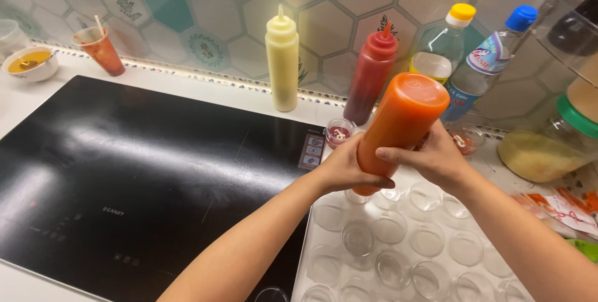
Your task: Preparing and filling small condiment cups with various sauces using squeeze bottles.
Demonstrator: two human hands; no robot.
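An orange squeeze bottle (pixel 398 121) is turned upside down, its flat base toward me and its nozzle hidden below my hands. My left hand (pixel 346 168) wraps its lower part from the left. My right hand (pixel 430 155) grips it from the right. Both hands hold it just above several small clear plastic cups (pixel 389 227) set in rows on the white counter (pixel 336 252). One small cup (pixel 339 132) behind the hands holds red sauce.
A black induction cooktop (pixel 137 177) fills the left. Against the tiled wall stand a pale yellow squeeze bottle (pixel 282 59), a red squeeze bottle (pixel 372 74) and two plastic bottles (pixel 464 52). A jar with a green lid (pixel 554 143) is at the right, a bowl (pixel 28 63) and cup (pixel 99 49) at far left.
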